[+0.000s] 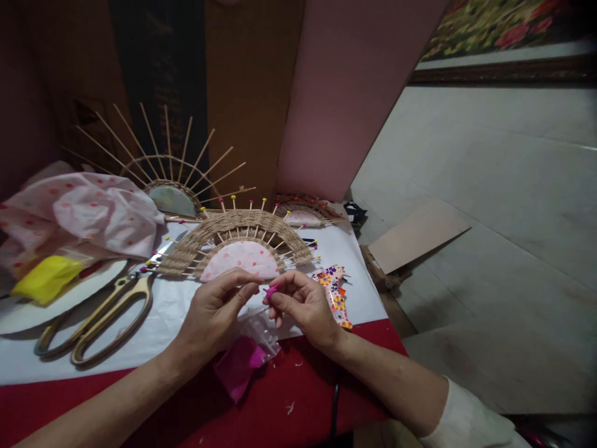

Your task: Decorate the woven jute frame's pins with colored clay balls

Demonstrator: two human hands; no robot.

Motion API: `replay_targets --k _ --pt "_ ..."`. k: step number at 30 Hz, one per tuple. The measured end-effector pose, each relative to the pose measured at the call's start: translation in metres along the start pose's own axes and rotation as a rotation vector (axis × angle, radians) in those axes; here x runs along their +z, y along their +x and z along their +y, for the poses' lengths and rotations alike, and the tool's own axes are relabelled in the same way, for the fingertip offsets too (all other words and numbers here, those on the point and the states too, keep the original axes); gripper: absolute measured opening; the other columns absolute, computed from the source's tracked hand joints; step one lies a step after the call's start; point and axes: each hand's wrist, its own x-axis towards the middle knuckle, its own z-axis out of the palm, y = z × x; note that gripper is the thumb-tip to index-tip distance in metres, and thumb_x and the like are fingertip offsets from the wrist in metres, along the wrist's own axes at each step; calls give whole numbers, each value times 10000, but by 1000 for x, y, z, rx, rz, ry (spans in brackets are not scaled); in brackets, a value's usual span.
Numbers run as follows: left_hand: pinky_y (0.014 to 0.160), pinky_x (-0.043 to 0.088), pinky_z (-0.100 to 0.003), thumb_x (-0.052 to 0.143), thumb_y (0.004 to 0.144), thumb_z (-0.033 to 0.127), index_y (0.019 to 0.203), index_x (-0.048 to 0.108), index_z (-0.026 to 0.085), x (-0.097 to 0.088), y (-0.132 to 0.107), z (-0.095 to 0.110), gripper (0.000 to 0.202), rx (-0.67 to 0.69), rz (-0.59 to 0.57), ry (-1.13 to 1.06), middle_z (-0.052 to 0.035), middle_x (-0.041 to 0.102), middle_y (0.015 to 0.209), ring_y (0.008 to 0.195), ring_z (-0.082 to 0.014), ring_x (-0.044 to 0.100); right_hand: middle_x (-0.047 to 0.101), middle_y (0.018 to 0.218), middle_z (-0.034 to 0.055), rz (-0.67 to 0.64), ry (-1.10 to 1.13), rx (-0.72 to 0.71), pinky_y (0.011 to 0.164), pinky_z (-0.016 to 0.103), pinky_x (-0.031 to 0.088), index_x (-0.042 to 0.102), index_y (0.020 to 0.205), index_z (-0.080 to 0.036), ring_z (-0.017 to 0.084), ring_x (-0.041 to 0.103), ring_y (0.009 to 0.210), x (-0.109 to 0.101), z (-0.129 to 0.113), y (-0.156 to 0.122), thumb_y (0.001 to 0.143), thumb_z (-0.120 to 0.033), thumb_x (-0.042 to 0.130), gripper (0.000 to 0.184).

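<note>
A small bright pink scrap, perhaps modelling clay, [269,290] is pinched between the thumb and fingers of my right hand [301,306]. Close beside it, my left hand [221,305] has its thumb and forefinger pressed together; anything between them is too small to make out. Just beyond both hands lies a half-round woven fan [252,219] with a pink dotted fabric centre [240,260] and thin sticks. Small pink and yellow balls tip those sticks. Below my hands is a clear plastic bag [265,336] with a pink lump [240,367] in it.
Large scissors [112,311] lie left on the white sheet [177,323], near a yellow packet [49,279] and dotted cloth [107,208]. A second stick fan [172,168] leans against cardboard behind. A flower-patterned piece [336,295] lies right, near the table edge.
</note>
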Motion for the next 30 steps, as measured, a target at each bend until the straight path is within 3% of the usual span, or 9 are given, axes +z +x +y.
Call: replay_targets --k 3,7,16,24,30 --pt "589 437 -190 584 834 256 801 658 180 1 -1 -2 111 -101 -57 -1 13 658 724 649 -111 581 639 617 -18 4 -42 -20 438 182 479 587 818 -153 78 569 469 1 0 -1 730 -282 720 205" --pt "574 420 -198 574 839 290 750 641 164 2 -4 -3 168 -126 -130 11 10 633 686 628 -114 554 610 585 -32 17 -102 -41 449 182 472 588 807 -159 78 560 477 2 2 -3 735 -266 712 179" --pt "577 435 -203 610 808 319 794 664 165 3 -2 -2 163 -200 -120 -62 -1 666 723 646 -129 574 606 587 -34 39 -151 -72 460 193 474 584 813 -164 81 559 486 1 4 -3 747 -280 701 177" --pt "509 410 -192 585 821 327 675 632 159 3 -1 0 228 -194 -76 -57 14 598 613 566 -114 526 615 623 -25 27 -162 -90 468 191 478 618 853 -173 88 575 524 0 6 -3 763 -240 681 129" --pt "601 480 -213 629 796 301 887 661 174 2 -1 -1 159 -215 -102 -160 -24 695 820 695 -148 624 616 596 -30 35 -71 -38 423 175 476 587 844 -159 87 581 492 2 2 -1 729 -240 711 188"
